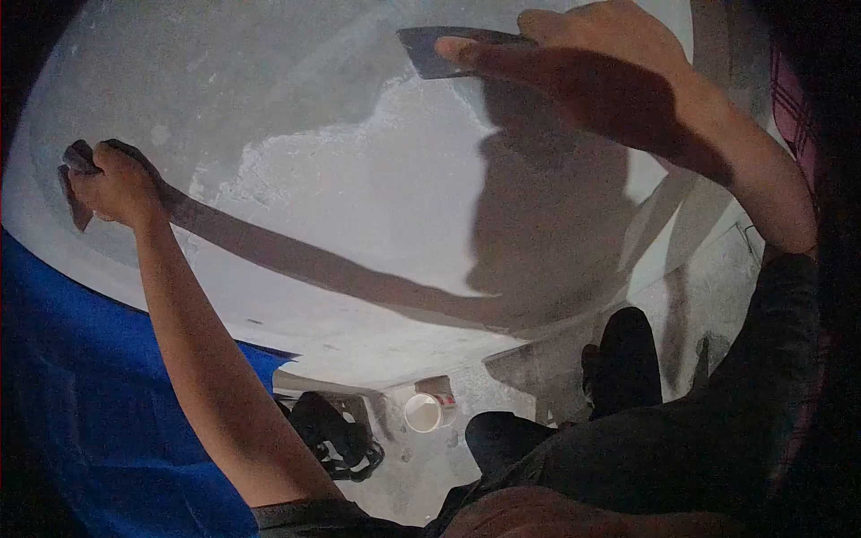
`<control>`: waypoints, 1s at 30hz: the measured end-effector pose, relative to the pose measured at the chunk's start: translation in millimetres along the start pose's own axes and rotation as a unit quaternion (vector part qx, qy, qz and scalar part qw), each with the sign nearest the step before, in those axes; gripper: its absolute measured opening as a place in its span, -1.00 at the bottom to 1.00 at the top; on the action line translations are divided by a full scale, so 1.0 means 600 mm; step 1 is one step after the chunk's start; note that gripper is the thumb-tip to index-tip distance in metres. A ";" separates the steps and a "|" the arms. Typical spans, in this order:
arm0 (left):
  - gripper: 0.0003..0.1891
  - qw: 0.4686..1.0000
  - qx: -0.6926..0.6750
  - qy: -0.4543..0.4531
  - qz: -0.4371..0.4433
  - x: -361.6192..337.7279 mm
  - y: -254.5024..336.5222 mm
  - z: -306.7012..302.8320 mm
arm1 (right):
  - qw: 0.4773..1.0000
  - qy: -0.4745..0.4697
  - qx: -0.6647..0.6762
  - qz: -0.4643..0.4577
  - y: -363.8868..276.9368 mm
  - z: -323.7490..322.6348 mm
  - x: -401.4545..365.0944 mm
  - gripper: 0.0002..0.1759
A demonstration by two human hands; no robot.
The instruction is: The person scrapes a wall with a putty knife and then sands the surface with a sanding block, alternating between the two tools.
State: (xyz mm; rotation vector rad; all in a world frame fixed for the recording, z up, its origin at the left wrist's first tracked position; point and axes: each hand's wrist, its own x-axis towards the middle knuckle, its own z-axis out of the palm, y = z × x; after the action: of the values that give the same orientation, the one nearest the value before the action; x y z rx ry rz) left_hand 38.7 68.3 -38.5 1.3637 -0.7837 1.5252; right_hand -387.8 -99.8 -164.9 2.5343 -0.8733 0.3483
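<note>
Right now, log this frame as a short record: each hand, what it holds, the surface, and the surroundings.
left hand: left hand closed on a dark pad, pressed to the surface
right hand: right hand holding a flat scraper against the surface
surface: white curved surface, rough patchy coat in the middle
left side: blue sheet
below: white cup

The right hand (583,63) covers much of the scraper (429,52); the left hand (117,184) hides most of a dark object (75,163), kind unclear; the label on the cup (421,412) is illegible.
</note>
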 end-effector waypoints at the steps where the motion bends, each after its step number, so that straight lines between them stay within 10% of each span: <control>1: -0.24 1.000 0.004 -0.003 -0.002 0.000 0.001 -0.001 | 1.000 -0.013 0.000 0.009 0.000 0.001 0.005 -0.57; 9: -0.33 1.000 -0.004 0.005 -0.013 -0.005 0.008 0.000 | 0.971 0.178 -0.071 -0.140 0.001 0.009 -0.004 -0.57; 11: -0.33 0.999 0.001 -0.033 -0.029 -0.001 0.005 -0.001 | 0.999 -0.045 0.022 -0.012 -0.018 -0.036 -0.008 -0.57; 18: -0.31 1.000 -0.020 -0.002 -0.010 -0.016 0.004 0.012 | 0.990 0.065 -0.105 -0.075 -0.015 0.015 0.004 -0.56; 21: -0.31 1.000 -0.017 -0.008 -0.017 -0.025 0.013 0.016 | 0.993 -0.042 0.105 0.017 -0.036 -0.017 0.002 -0.52; 24: -0.31 0.999 -0.038 -0.020 -0.015 -0.027 0.011 0.011 | 0.995 -0.013 -0.016 0.097 -0.090 -0.031 -0.015 -0.46; 26: -0.32 0.999 -0.025 -0.027 -0.014 -0.028 0.005 0.014 | 0.995 0.086 -0.033 0.028 -0.082 0.014 -0.007 -0.64; 30: -0.32 1.000 -0.018 -0.013 -0.004 -0.036 0.002 0.016 | 0.969 0.227 -0.060 -0.071 -0.045 0.079 0.006 -0.34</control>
State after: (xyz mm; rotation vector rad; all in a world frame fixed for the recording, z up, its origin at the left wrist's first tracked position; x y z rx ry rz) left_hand 40.7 54.6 -57.4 1.3610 -0.8168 1.4845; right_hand -363.6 -105.5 -213.8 2.2521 -0.5156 0.7660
